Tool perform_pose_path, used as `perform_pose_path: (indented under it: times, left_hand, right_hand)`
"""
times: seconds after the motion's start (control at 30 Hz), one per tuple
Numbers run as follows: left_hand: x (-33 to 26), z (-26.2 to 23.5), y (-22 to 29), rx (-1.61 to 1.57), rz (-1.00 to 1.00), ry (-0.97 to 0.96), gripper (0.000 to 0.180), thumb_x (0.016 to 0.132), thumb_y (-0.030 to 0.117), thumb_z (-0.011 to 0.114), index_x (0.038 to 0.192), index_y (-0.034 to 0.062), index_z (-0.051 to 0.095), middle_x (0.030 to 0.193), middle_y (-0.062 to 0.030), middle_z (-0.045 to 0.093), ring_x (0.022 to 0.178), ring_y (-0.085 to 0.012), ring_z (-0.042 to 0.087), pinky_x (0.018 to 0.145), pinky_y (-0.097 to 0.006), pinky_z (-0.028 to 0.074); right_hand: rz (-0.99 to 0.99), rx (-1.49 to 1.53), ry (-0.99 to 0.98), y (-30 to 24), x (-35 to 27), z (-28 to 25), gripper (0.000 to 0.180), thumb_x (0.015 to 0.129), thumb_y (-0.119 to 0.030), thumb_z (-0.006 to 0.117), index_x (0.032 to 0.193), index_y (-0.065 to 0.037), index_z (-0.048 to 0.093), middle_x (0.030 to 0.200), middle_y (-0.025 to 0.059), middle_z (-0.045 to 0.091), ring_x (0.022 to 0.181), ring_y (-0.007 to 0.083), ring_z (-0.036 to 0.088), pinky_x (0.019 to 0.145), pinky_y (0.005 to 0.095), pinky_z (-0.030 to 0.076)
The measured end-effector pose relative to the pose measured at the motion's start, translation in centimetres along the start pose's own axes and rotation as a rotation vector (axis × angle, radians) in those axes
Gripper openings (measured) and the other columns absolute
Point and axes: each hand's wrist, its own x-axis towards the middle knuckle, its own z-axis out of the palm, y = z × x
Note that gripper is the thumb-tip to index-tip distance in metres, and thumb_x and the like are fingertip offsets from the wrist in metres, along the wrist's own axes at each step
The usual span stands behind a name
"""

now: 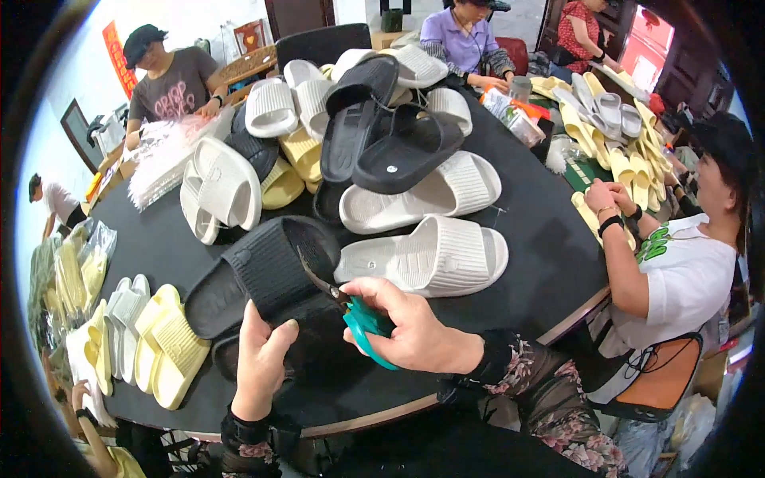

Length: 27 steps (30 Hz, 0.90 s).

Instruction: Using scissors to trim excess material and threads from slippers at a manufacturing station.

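Teal-handled scissors (366,328) are gripped in my right hand (418,327), their dark blades reaching over the front of a black ribbed slide slipper (271,267). At that slipper's near edge, my left hand (263,358) closes on it with the thumb on top; the other fingers are partly hidden. Beneath lies a second black slipper (319,338), dark and hard to make out. Just beyond the scissors rests a light grey slide slipper (434,259), with another grey one (422,195) behind it. A black slipper (408,147) lies tilted on top of that one.
Grey, black and yellow slippers pile up on the black table (526,223). Paired yellow slippers (170,346) stand at the left edge, near bagged ones (76,267). Clear plastic bags (171,159) lie at the far left. A co-worker (677,255) sits at the right by more yellow slippers (629,171).
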Motion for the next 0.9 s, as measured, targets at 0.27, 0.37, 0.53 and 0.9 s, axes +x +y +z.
perform_pose_path:
  times: [0.27,0.37,0.53,0.9]
  left_hand:
    - [1.5,4.8,1.8,-0.256,-0.394,-0.244,0.044,0.084,-0.002,0.050,0.127,0.0018,0.040,0.119,-0.0092,0.054,0.105,-0.0174,0.055,0.090,-0.032,0.044]
    - [1.8,7.5,2.0,-0.263,-0.454,-0.324,0.046,0.085,0.002,0.053,0.128,0.0031,0.037,0.114,-0.0088,0.055,0.103,-0.0168,0.055,0.088,-0.032,0.045]
    - [4.1,11.7,-0.4,-0.112,-0.481,-0.538,0.039,0.087,0.008,0.055,0.123,0.0027,0.041,0.108,-0.0095,0.055,0.093,-0.0177,0.058,0.076,-0.030,0.050]
    - [12.5,22.4,-3.8,-0.123,-0.116,-0.535,0.029,0.082,0.006,0.060,0.104,0.0010,0.041,0.074,-0.0025,0.047,0.058,-0.0102,0.048,0.044,-0.027,0.041]
  right_hand:
    - [0.047,0.436,0.149,-3.7,-0.5,-2.8,0.048,0.081,0.000,0.063,0.124,-0.004,0.041,0.084,0.0026,0.055,0.073,0.0059,0.054,0.062,0.0200,0.044]
    - [0.051,0.474,0.168,-6.1,-1.9,-4.2,0.052,0.079,0.003,0.062,0.125,-0.005,0.040,0.084,0.0046,0.055,0.066,0.0078,0.053,0.054,0.0199,0.044]
    - [-0.021,0.435,0.234,-7.5,-4.2,-5.8,0.052,0.079,0.001,0.063,0.125,-0.001,0.040,0.080,0.0081,0.056,0.060,0.0086,0.052,0.049,0.0198,0.043]
    - [0.026,0.525,0.287,-6.7,-6.3,-8.4,0.056,0.076,0.005,0.062,0.126,-0.006,0.040,0.086,0.0040,0.056,0.059,0.0078,0.052,0.047,0.0189,0.041]
